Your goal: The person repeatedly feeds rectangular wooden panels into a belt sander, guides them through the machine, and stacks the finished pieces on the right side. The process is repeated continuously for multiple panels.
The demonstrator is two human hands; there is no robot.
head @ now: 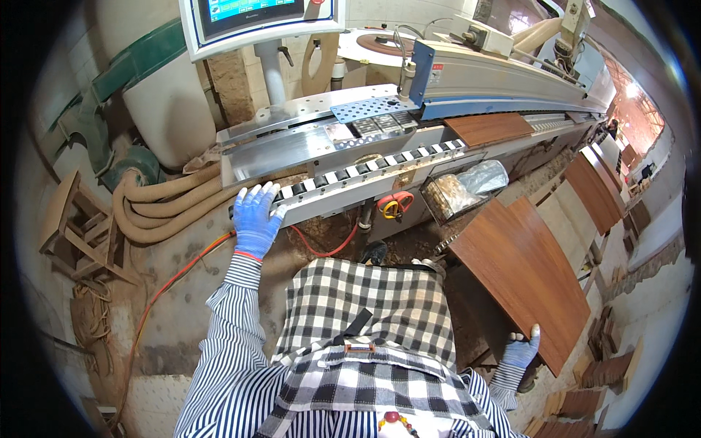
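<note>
My left hand [256, 219], in a blue and white knit glove, rests with fingers spread on the near end of a roller support rail [378, 168]. My right hand [521, 347], gloved alike, is at the near edge of a reddish-brown wood-grain panel [526, 274], thumb on top and fingers partly hidden at the edge. The panel lies at my right on other panels or a support, which I cannot tell. A similar panel [489, 129] lies flat on the track of a long woodworking machine [498, 82], beneath its blue-edged beam.
A control screen [252, 13] stands at the upper left. Dust hoses [159, 211] and a wooden stool [90, 235] are on the left. A bin with plastic [460, 189] hangs under the rail. A red air hose [156, 304] crosses the floor. More panels [594, 189] are stacked at right.
</note>
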